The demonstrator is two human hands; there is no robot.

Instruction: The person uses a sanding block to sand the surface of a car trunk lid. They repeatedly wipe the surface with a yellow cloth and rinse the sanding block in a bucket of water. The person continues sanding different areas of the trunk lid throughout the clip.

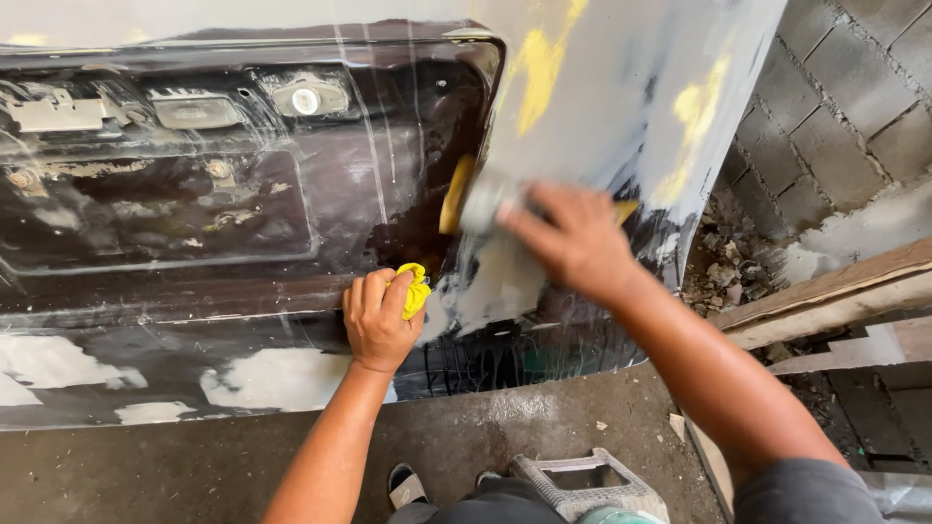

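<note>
A dark car body panel [194,223], wet and patched with white and yellow filler, fills the upper view. My right hand [573,238] presses a sanding block [476,199] with a yellow pad against the pale grey right part of the panel; the block is blurred by motion. My left hand [377,320] rests on the panel's lower ridge, closed around a small yellow cloth or sponge [416,288].
The concrete floor [194,475] lies below the panel. At right rises a grey block wall [854,107], with wooden planks [835,296] and rubble at its foot. A low grey stool [582,485] and my sandalled foot [403,485] show at the bottom.
</note>
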